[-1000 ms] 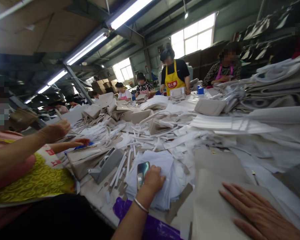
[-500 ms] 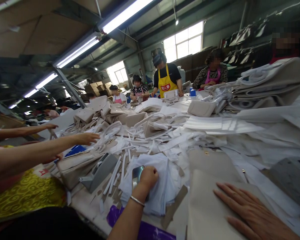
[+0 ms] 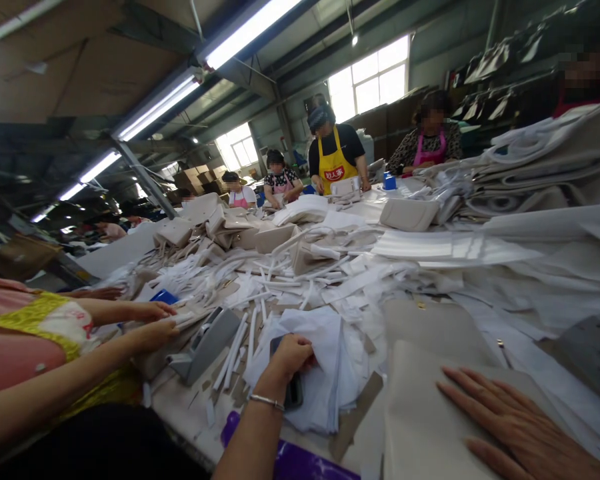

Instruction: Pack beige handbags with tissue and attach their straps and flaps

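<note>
- The flat beige piece (image 3: 415,407) lay at the lower right of the frame, smooth and pale, with a small gold-coloured fitting (image 3: 421,306) at its far edge.
- The right hand (image 3: 515,413) rested palm down on it, fingers straight and a little apart, thumb held wide.
- The white sheets (image 3: 325,333) sat in a loose, thin, fanned stack at lower centre; a dark phone (image 3: 293,393) lay on them, partly covered by the left arm.
- The left hand (image 3: 294,353), with a bracelet (image 3: 267,401) at its wrist, was over the stack, fingers bent and close together; whether they pinched a sheet could not be told.
- The table (image 3: 177,407) was strewn with white strips and scraps, a grey tape dispenser (image 3: 207,347) left of the stack and purple plastic (image 3: 305,461) at the bottom edge.
- Tube lights (image 3: 253,30) crossed the upper left, windows (image 3: 370,77) shone at upper centre, and co-workers sat or stood beyond.
- Beige bags (image 3: 213,217) were heaped left of centre; cardboard boxes (image 3: 200,177) stood behind, contents unseen.
</note>
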Demonstrator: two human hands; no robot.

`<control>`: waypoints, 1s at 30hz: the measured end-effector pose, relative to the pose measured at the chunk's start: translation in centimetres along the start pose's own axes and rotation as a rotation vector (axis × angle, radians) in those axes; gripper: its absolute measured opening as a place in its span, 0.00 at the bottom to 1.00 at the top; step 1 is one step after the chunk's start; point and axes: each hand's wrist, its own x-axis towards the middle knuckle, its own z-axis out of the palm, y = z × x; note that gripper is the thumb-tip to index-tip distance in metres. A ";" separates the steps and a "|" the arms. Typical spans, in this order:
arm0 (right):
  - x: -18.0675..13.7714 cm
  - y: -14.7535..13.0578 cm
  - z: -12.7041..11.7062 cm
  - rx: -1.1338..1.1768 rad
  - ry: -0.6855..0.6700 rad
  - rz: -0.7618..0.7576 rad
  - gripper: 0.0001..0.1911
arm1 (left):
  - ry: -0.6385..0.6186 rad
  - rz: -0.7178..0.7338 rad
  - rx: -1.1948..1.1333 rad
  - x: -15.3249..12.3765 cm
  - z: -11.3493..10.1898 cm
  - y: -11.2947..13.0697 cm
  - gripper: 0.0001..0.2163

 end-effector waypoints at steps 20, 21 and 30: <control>16.7 -13.3 -9.7 0.080 -0.373 -0.332 0.29 | 0.008 -0.023 -0.142 -0.2 0.5 0.1 0.13; 18.2 -14.4 -8.8 0.061 -0.398 -0.348 0.28 | 0.006 -0.018 -0.152 -0.2 0.4 0.1 0.13; 23.0 -16.1 -1.4 0.211 -0.403 -0.290 0.24 | -0.019 -0.001 -0.234 0.4 0.2 -0.9 0.11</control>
